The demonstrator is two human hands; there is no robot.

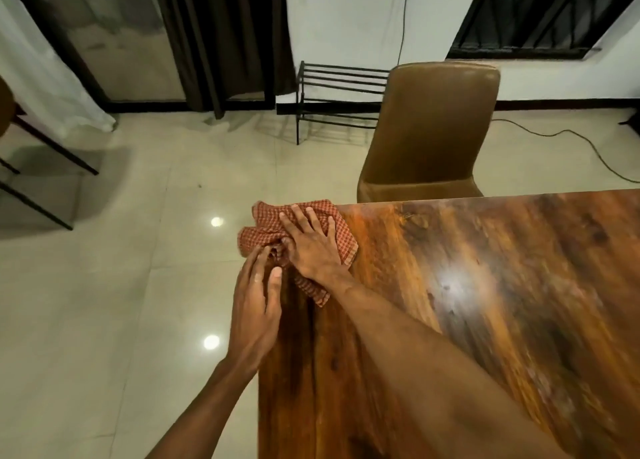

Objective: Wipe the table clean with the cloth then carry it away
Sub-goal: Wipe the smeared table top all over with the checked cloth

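Note:
A red checked cloth (266, 216) lies bunched on the far left corner of the glossy wooden table (485, 285), part of it hanging past the table's edge. My right hand (311, 244) lies flat on top of the cloth with straight, spread fingers and presses it down. My left hand (256, 302) is at the table's left edge just in front of the cloth, fingers nearly straight, fingertips touching the cloth's near folds. Whether those fingertips pinch the fabric cannot be made out.
A brown leather chair (433, 129) stands at the table's far edge. A black metal rack (332, 105) stands by the wall behind it, and a cable (571, 140) runs over the tiled floor. Another chair's legs (41, 167) show at far left.

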